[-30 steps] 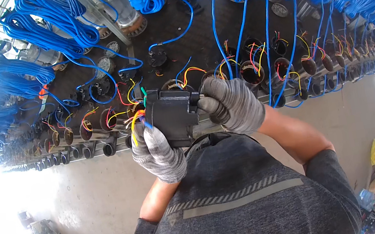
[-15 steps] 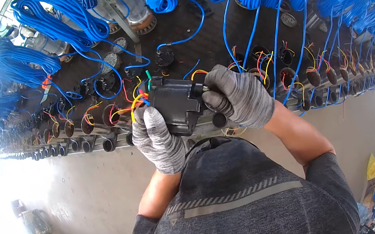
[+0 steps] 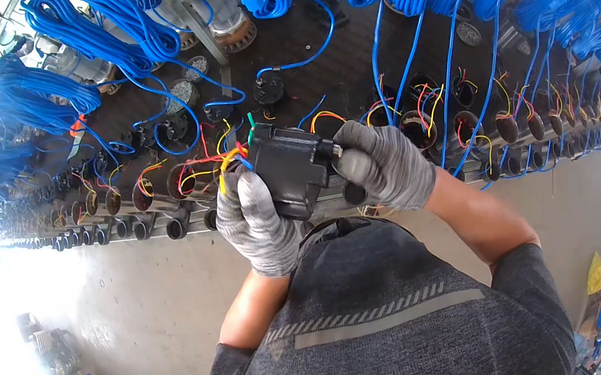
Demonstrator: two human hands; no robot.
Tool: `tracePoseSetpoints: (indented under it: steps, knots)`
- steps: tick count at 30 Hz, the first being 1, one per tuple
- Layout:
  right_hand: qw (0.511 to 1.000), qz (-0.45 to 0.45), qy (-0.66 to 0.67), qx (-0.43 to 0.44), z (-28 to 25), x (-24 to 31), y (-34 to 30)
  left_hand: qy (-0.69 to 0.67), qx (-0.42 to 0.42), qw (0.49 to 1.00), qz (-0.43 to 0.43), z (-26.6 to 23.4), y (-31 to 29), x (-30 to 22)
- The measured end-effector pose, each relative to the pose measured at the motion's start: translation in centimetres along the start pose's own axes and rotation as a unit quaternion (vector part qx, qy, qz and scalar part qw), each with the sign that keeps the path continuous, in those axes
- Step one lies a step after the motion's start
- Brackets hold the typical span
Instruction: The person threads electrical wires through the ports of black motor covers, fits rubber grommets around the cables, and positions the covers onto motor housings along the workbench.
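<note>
My gloved left hand [image 3: 251, 215] grips a black plastic box [image 3: 287, 166], apparently an electrical box, by its left side and lower edge. Yellow, red and blue wires [image 3: 232, 157] come out at that side above my fingertips, and a green piece [image 3: 252, 128] stands up at the box's top corner. On the right side of the box a short black stub with a shiny metal end [image 3: 336, 150] sticks out. My gloved right hand [image 3: 385, 161] is closed in a pinch at that metal end, thumb below and forefinger above. Its fingers partly hide the tip.
Behind the box lies a dark bench [image 3: 322, 77] with a row of black tubes [image 3: 418, 128] showing coloured wires. Bundles of blue cable [image 3: 103, 30] hang above, their cords running down. Round tins of small metal parts [image 3: 183, 94] and a black round cap [image 3: 268, 89] stand on the bench.
The box has tilted slightly clockwise and shifted a little. More of the metal-ended stub shows now, as my right fingers have moved slightly off the box and downward.
</note>
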State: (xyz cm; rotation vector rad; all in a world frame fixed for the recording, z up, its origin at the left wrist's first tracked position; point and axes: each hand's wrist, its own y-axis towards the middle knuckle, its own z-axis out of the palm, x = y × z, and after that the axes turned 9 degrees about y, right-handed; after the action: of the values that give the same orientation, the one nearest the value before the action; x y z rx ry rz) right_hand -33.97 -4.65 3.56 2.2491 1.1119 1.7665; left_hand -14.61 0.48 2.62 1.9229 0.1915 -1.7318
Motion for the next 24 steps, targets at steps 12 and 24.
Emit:
tracePoseSetpoints:
  steps: [12, 24]
  knots:
    - [0.734, 0.39, 0.553, -0.056, -0.3, 0.2, 0.3, 0.246, 0.059, 0.914, 0.316, -1.1, -0.7, 3.1]
    - [0.975, 0.075, -0.189, 0.094, -0.9, 0.6, 3.2, 0.423, 0.01, 0.857, 0.296, -3.4, 1.2, 4.0]
